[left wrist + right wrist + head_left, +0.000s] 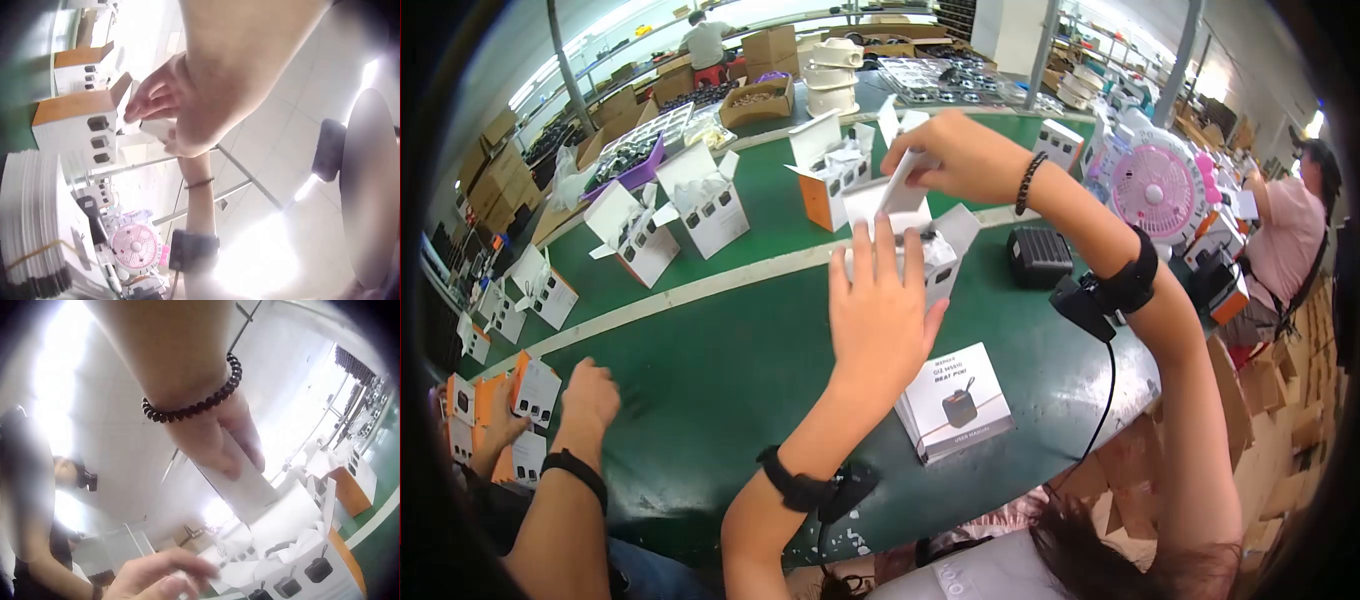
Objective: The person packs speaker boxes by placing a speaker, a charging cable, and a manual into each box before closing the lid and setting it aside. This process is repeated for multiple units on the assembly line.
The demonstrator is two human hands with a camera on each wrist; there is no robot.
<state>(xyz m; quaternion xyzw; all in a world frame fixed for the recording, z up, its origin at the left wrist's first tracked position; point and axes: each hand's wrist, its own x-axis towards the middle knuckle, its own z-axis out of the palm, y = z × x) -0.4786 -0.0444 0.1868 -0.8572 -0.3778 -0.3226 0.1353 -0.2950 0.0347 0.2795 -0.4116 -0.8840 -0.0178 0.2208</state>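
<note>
An open white-and-orange speaker box stands on the green table with its flaps up and crumpled white wrapping inside. Over its near side lies my left hand, fingers extended and fingertips at the top opening. My right hand pinches a flat white booklet between thumb and fingers. In the right wrist view the booklet tilts down toward the box opening. Close to my left forearm, a stack of user manuals lies on the table; a rubber band around it shows in the left wrist view.
A black ribbed block sits right of the box, with a pink fan beyond. Several open boxes line the table's far side. At the left, another person's hand is beside orange-and-white boxes. Another person sits at right.
</note>
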